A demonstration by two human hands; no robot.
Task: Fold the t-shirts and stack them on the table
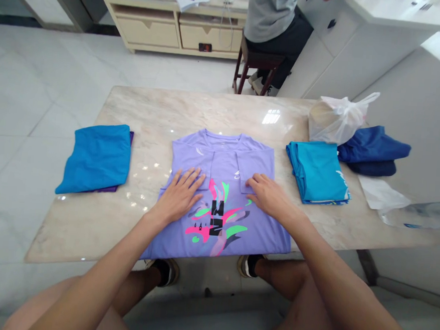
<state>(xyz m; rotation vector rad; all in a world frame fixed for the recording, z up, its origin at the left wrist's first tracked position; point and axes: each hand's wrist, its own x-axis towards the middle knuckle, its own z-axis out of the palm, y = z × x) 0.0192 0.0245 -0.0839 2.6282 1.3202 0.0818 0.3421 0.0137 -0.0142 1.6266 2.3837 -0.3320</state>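
A lavender T-shirt (261,228) lies front up on the marble table, its sleeves folded inward over the chest. Pink, green and black print covers its middle, and the lower hem hangs at the table's near edge. Flat on the left side of the shirt rests my left hand (180,195), open with the fingers spread slightly. My right hand (265,191) is at the folded right sleeve, its fingers curled together on the sleeve's edge; the fingertips are partly hidden.
Folded blue clothing (98,156) lies on the table (121,228) at left, over something purple. At right are a folded teal garment (317,172), a dark blue cloth (372,145), a white plastic bag (338,118) and clear wrapping (420,214). Beyond, a person (273,18) sits on a stool (261,60).
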